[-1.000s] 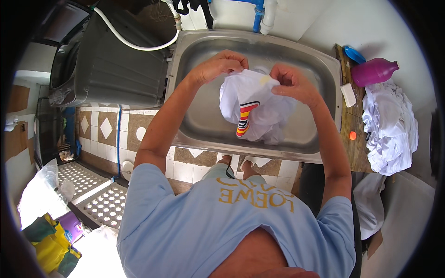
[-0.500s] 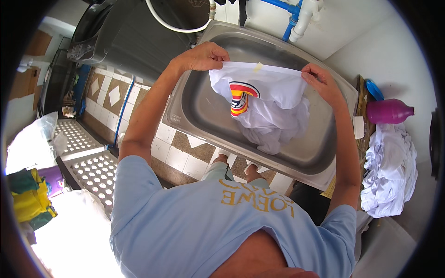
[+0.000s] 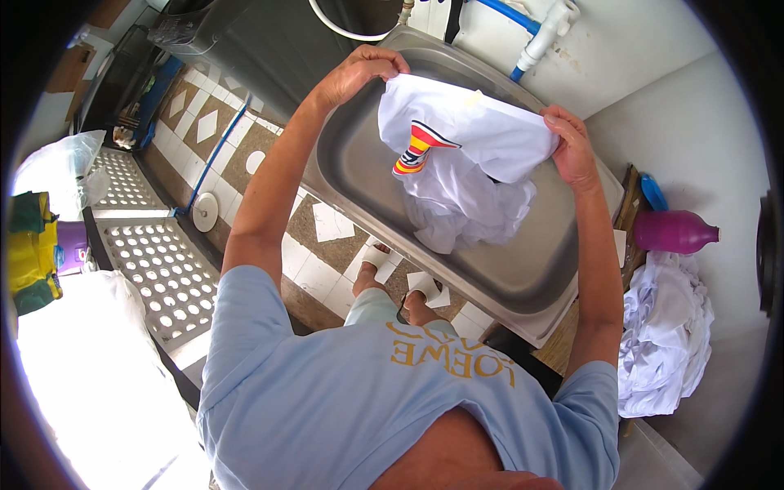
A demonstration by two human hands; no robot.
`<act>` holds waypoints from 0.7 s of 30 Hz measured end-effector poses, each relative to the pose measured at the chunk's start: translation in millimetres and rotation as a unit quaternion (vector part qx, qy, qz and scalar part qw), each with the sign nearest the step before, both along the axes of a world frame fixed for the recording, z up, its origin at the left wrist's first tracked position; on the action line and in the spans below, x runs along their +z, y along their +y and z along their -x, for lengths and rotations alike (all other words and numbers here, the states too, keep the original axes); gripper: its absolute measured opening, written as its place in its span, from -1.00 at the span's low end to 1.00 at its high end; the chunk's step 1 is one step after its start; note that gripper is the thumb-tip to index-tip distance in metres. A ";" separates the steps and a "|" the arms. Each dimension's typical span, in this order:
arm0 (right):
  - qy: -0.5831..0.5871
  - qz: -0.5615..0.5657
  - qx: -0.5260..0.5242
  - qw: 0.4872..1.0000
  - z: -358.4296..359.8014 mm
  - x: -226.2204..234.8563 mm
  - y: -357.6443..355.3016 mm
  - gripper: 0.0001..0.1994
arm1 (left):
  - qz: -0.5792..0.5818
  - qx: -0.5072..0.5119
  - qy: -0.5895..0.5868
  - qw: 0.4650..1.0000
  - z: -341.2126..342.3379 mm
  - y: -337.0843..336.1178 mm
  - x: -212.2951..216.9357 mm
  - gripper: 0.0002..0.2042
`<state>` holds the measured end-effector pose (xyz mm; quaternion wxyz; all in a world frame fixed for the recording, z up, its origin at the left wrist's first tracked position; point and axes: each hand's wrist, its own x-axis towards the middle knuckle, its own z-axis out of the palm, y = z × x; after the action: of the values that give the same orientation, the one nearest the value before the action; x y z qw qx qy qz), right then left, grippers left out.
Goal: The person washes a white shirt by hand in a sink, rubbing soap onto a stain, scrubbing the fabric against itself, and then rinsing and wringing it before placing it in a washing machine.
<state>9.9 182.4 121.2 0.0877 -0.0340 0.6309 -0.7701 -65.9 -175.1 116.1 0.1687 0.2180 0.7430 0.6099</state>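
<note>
A white garment (image 3: 490, 131) with a red, yellow and black print hangs stretched between my two hands. My left hand (image 3: 367, 69) pinches one end of its straight edge. At the other end, the fingers of my right hand (image 3: 572, 147) are closed on the same edge. A small yellowish mark shows along that edge, between the hands. The lower part of the cloth bunches into soft folds over the stainless steel sink (image 3: 563, 265). Whether those folds touch the basin, I cannot tell.
Right of the sink lie a purple bottle (image 3: 676, 232), a blue dish (image 3: 652, 192) and a heap of white cloth (image 3: 665, 343). A dark machine (image 3: 261, 49) stands at the far left of the sink. Perforated grey panels (image 3: 155, 278) are at left; pipes (image 3: 535, 53) run behind.
The view has shifted a little. My left hand has risen slightly with its end of the garment, and the printed part has folded narrower. Both hands keep their hold.
</note>
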 end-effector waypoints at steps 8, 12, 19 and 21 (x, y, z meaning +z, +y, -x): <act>0.028 -0.021 0.071 0.997 -2.5 19.6 1.9 -0.86 | -0.080 0.008 -0.035 0.996 -17.0 -4.8 11.1 -0.81; 0.036 -0.038 0.080 0.995 -5.5 28.6 -2.0 -0.85 | -0.087 0.006 -0.033 0.996 -23.1 -8.7 15.0 -0.81; 0.050 -0.084 0.104 0.990 -3.7 32.7 0.5 -0.84 | -0.083 0.015 -0.029 0.996 -26.0 -4.4 15.2 -0.81; 0.055 -0.100 0.106 0.988 -0.9 31.9 2.0 -0.84 | -0.079 0.019 -0.027 0.996 -25.9 -2.1 14.4 -0.81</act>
<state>10.9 184.3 153.2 0.1366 -0.1340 0.7014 -0.6866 -40.0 -177.3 130.6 0.1594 0.1994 0.6918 0.6755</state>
